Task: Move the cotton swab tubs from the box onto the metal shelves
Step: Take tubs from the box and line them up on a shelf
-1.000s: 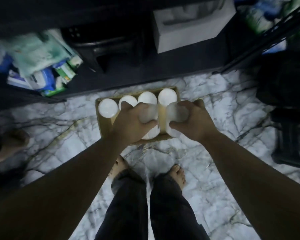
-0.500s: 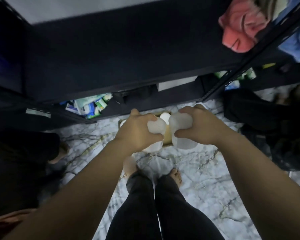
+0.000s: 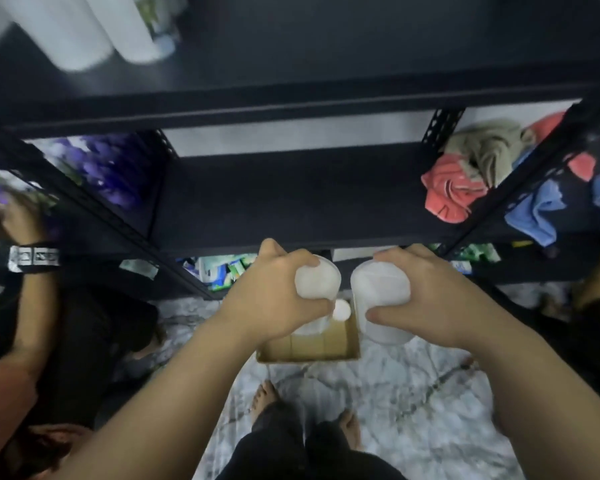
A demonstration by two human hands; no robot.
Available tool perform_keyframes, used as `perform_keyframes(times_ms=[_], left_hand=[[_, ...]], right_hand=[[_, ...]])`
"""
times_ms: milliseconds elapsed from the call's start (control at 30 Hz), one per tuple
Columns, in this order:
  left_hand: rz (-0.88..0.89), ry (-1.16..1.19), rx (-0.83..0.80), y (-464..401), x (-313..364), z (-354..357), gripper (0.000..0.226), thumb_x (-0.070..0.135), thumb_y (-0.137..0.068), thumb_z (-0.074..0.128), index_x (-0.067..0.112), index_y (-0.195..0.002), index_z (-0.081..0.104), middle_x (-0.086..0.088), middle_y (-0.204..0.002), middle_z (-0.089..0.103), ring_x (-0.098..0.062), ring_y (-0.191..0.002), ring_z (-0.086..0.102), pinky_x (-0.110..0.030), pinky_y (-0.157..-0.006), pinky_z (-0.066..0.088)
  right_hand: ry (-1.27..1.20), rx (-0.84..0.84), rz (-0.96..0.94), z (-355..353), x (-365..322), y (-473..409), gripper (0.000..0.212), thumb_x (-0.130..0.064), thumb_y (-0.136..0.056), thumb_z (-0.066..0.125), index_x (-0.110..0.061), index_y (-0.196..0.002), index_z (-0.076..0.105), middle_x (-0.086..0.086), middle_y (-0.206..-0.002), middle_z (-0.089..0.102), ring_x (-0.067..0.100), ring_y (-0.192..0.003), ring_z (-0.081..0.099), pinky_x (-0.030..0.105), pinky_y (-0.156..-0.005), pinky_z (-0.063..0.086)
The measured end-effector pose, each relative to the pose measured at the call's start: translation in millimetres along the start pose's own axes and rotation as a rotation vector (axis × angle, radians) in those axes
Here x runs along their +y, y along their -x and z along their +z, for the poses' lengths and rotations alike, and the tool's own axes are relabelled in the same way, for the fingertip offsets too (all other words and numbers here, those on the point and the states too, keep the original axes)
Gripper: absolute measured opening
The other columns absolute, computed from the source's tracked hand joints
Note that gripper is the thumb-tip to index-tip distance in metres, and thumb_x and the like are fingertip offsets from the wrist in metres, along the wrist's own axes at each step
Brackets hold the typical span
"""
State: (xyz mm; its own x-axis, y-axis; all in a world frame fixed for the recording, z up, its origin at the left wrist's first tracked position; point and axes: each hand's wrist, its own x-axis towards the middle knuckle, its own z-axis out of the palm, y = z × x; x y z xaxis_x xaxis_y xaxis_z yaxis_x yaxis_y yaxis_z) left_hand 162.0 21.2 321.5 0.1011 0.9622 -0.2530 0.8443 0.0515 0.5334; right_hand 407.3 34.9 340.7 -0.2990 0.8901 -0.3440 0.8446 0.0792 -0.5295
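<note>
Head view: left hand [image 3: 274,299] and right hand [image 3: 440,299] each wrap a translucent white plastic tub [image 3: 317,280], [image 3: 380,289] round its wall; likely light, smooth, slightly squeezable.

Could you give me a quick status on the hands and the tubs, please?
Left hand grips one tub, right hand another. Both above box. Middle shelf ahead bare.
</note>
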Motion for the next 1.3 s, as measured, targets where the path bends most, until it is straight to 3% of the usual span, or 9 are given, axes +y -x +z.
perform_keyframes(times_ms=[433,667,833,933,1133,1300], left_hand=[[0.045,0.024,0.311,-5,38,-117,0.069,0.071,-0.056,0.072,0.050,-0.120,0.055,0.022,-0.114,0.034,-0.004,-0.099,0.055,-0.032,-0.082,0.057],[0.181,0.079,0.565,-43,37,-193,0.063,0.060,-0.062,0.082,0.044,-0.119,0.059,0.018,-0.117,0.038,-0.001,-0.101,0.049,-0.021,-0.089,0.041],[0.188,0.041,0.560,-90,32,-237,0.064,0.063,-0.065,0.078,0.045,-0.122,0.055,0.017,-0.121,0.035,-0.007,-0.108,0.048,-0.033,-0.088,0.050],[0.202,0.039,0.514,-117,22,-243,0.063,0.063,-0.067,0.078,0.045,-0.122,0.054,0.016,-0.123,0.034,-0.008,-0.114,0.046,-0.032,-0.089,0.049],[0.240,0.081,0.543,-142,6,-233,0.064,0.067,-0.064,0.077,0.047,-0.121,0.057,0.020,-0.123,0.036,-0.001,-0.112,0.046,-0.034,-0.087,0.054],[0.321,-0.172,0.580,-137,12,-242,0.069,0.070,-0.066,0.058,0.037,-0.127,0.062,0.014,-0.133,0.042,-0.008,-0.124,0.038,-0.031,-0.086,0.051]], right_hand=[[-0.018,0.230,-0.230,-104,-81,-24,0.066,-0.060,-0.065,0.078,-0.053,-0.122,0.047,-0.029,-0.119,0.040,0.003,-0.108,0.050,0.034,-0.089,0.051],[-0.035,0.404,-0.307,-152,-131,-63,0.066,-0.062,-0.064,0.080,-0.050,-0.122,0.051,-0.029,-0.119,0.043,0.003,-0.107,0.051,0.034,-0.086,0.052],[-0.034,0.474,-0.303,-178,-161,-111,0.067,-0.056,-0.068,0.081,-0.042,-0.127,0.054,-0.022,-0.126,0.042,0.008,-0.112,0.048,0.033,-0.089,0.049],[-0.060,0.490,-0.288,-173,-164,-143,0.067,-0.054,-0.069,0.082,-0.038,-0.128,0.056,-0.020,-0.128,0.041,0.010,-0.115,0.049,0.030,-0.091,0.046],[-0.123,0.531,-0.318,-152,-154,-169,0.060,-0.046,-0.076,0.081,-0.038,-0.129,0.055,-0.023,-0.132,0.036,0.001,-0.116,0.045,0.012,-0.089,0.037],[0.106,0.514,-0.356,-166,-151,-172,0.069,-0.048,-0.074,0.078,-0.035,-0.138,0.054,-0.022,-0.141,0.032,0.004,-0.133,0.025,0.026,-0.100,0.038]])
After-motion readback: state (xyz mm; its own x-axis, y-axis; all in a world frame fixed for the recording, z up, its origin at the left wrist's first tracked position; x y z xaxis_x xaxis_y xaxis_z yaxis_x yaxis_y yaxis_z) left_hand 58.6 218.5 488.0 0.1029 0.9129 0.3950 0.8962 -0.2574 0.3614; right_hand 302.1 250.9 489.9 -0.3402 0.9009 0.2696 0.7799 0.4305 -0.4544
